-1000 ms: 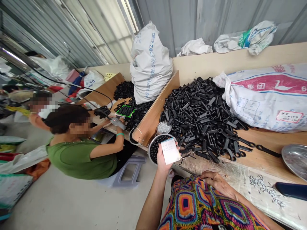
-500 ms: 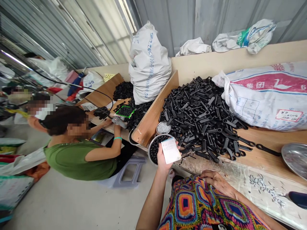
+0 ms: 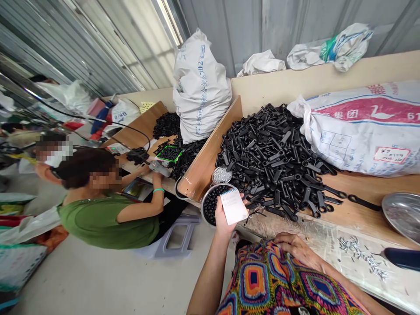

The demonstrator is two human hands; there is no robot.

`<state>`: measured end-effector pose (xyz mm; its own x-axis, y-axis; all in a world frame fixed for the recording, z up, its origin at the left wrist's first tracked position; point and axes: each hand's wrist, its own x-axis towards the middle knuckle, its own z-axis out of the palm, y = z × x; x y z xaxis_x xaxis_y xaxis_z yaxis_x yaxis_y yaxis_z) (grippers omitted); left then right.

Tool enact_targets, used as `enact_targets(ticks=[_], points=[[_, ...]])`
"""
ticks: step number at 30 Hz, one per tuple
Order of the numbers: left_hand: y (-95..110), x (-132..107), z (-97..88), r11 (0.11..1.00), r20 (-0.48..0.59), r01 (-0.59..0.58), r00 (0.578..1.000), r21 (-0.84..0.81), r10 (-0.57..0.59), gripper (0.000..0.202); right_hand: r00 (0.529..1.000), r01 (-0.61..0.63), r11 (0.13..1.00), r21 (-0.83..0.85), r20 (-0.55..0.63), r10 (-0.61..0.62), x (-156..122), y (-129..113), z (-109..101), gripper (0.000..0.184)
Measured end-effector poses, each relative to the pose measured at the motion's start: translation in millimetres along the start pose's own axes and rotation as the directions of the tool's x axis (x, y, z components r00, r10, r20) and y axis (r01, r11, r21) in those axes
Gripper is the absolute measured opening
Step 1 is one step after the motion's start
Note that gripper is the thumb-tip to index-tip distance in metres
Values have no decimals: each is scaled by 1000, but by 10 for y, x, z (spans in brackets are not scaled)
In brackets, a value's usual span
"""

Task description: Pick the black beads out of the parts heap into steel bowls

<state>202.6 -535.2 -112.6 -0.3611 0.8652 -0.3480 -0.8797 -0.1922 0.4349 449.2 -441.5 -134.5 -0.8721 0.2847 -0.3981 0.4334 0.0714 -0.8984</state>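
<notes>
My left hand [image 3: 225,214] holds a small white spiral notepad [image 3: 234,206], its top page bearing faint handwriting. The pad is above a metal bowl [image 3: 204,208] of round black balls, hiding part of it. My right hand [image 3: 297,248] lies against the patterned clothing at my waist, by the bench edge, with fingers extended and nothing visible in it. Beyond the notepad spreads a large heap of black plastic handles [image 3: 272,153] with ring-shaped ends. A small dish of silvery bits [image 3: 222,175] stands between bowl and heap.
At left a person in green [image 3: 108,218] sits on a plastic stool [image 3: 177,238], hands at a grey tool [image 3: 159,168]. A wooden divider [image 3: 213,148] separates the places. White sacks [image 3: 203,92] stand behind. Small metal pins [image 3: 364,258] and a dark-blue handle [image 3: 402,258] are at right.
The view has shifted slightly, so the bench things sit a little further left. My left hand still holds the notepad, and my right hand stays on the clothing.
</notes>
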Motion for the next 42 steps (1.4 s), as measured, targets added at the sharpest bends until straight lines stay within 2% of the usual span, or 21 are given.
enact_targets(ticks=[7, 13, 26, 34, 42], points=[[0, 11, 71, 1000, 5, 0, 1000, -2, 0, 60, 1000, -21, 996, 84, -5, 22, -16, 20, 3, 25], [3, 30, 17, 1000, 39, 4, 999, -3, -4, 60, 1000, -23, 992, 126, 10, 21, -12, 38, 13, 25], [25, 38, -59, 1000, 3, -6, 1000, -26, 6, 64, 998, -60, 995, 75, 17, 59, -5, -147, 2, 25], [60, 43, -127, 999, 21, 5, 1000, -41, -4, 63, 998, -59, 996, 68, 20, 57, 33, -99, 25, 26], [72, 36, -98, 1000, 22, -1, 1000, -25, 2, 61, 999, -42, 999, 34, 9, 42, 56, -64, 40, 26]])
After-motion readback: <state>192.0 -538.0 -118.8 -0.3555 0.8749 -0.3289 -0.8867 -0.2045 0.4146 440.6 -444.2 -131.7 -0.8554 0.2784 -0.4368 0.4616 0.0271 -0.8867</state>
